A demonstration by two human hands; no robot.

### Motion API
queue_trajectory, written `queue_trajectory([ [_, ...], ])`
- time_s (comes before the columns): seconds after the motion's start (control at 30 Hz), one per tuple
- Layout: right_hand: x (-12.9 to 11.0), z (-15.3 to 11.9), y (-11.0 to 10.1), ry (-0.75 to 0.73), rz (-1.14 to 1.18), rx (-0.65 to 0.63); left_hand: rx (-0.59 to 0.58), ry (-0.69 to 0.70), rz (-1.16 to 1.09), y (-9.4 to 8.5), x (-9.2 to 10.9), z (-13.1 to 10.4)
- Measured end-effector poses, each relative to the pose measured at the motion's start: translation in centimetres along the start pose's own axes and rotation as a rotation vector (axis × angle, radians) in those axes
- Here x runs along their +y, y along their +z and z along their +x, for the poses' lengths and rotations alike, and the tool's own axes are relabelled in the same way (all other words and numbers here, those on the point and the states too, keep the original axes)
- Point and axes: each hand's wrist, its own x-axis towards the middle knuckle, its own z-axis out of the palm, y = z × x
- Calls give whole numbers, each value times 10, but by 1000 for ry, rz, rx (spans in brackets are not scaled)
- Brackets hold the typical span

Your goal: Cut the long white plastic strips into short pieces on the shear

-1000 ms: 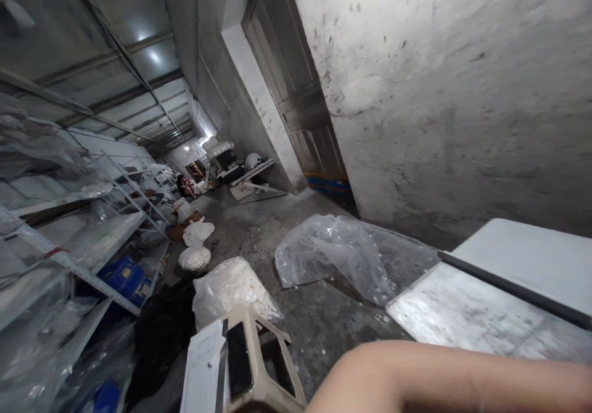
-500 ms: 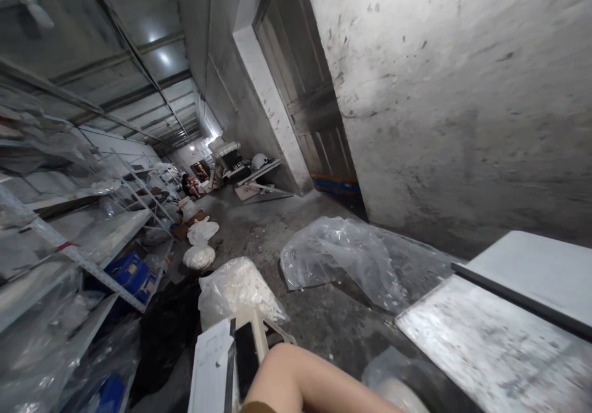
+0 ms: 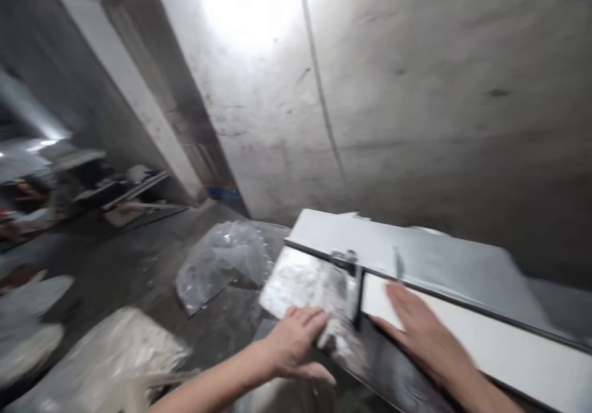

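Note:
My right hand (image 3: 423, 330) lies flat on a long white strip-shaped board (image 3: 499, 342), its fingers stretched out and apart. That board rests on a scuffed metal worktable (image 3: 296, 277), along a dark rail (image 3: 309, 250). A small metal bracket (image 3: 354, 290) stands at the board's left end. My left hand (image 3: 296, 342) is over the table's near edge, holding nothing, with its thumb apart from the fingers. Motion blurs both hands a little. Behind the rail spreads a smooth pale panel (image 3: 416, 253).
A stained wall (image 3: 393, 105) rises right behind the table. Crumpled clear plastic (image 3: 226, 259) lies on the floor left of it. A plastic bag of pale material (image 3: 111, 363) sits at the lower left, with white sacks (image 3: 28, 345) farther left.
My view has swung right, bringing more of the worktable in and the shelves out of sight. Both hands have come into view, the right one on the white board.

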Motion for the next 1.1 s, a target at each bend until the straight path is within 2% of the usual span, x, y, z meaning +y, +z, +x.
queue_trajectory([
  [0.03,5,-5,-15,-18,-48,-44,0,-2,-23,1,-1,8],
  [0.1,4,-6,-31,11,-114,-154,16,-25,-55,0,2,27],
  [0.23,-12,7,-37,153,-82,-279,68,-29,-71,-2,13,77],
  [0.37,-23,13,-48,165,-32,-238,15,-20,-68,5,16,134],
  [0.47,-17,8,-70,125,21,-226,-55,-61,-78,13,14,160],
  [0.5,-11,2,-80,134,34,-203,-61,-77,-81,15,14,163],
  [0.57,12,-18,-101,232,24,-68,-52,-96,-90,18,13,166],
  [0.63,43,-48,-121,456,-38,157,-34,-93,-111,20,12,164],
  [0.7,73,-79,-133,728,-45,263,-25,-79,-140,21,11,163],
  [0.8,103,-108,-140,894,109,200,-22,-76,-162,22,10,162],
  [0.93,110,-111,-139,1051,164,236,-16,-83,-167,22,12,162],
  [1.0,108,-109,-139,1048,104,217,-26,-79,-147,21,13,163],
  [1.1,105,-106,-139,982,-22,122,-81,-68,-65,17,17,163],
])
